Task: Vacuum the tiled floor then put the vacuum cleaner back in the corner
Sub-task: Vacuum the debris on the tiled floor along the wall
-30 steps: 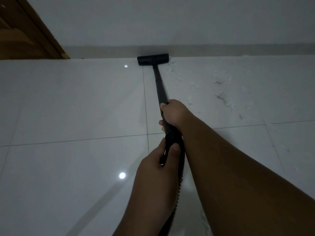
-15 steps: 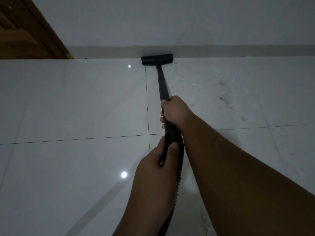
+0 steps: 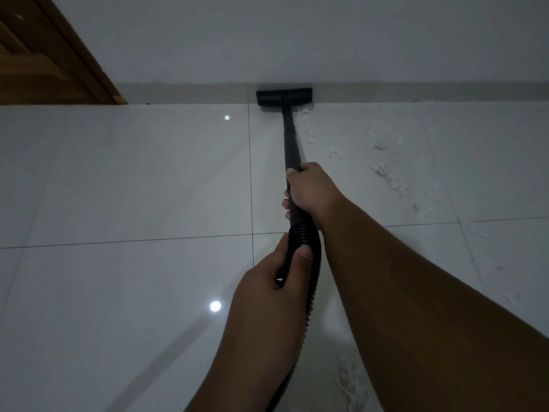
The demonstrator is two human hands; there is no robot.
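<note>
Nearest the camera, the left hand [image 3: 267,281] is curled around the black ribbed hose [image 3: 315,278], its thumb lying flat on top of the ribbed cuff where the hose meets the rigid tube. The hose runs back under the left forearm and out of the bottom of the view. Just beyond, the right hand [image 3: 312,188] wraps the vacuum wand [image 3: 289,138] from the right side, knuckles up and fingertips showing at the tube's left edge. The wand's long axis runs almost straight away from the person, sloping down to the tiled floor [image 3: 118,173] and leaning slightly left toward its far end. That end points at the wall [image 3: 297,34], where the floor head [image 3: 284,97] lies crosswise on the tiles, set against the skirting [image 3: 178,92]. White scraps [image 3: 386,173] are scattered over the tiles to the right of the wand. A wooden door frame [image 3: 59,55] stands at the far left.
</note>
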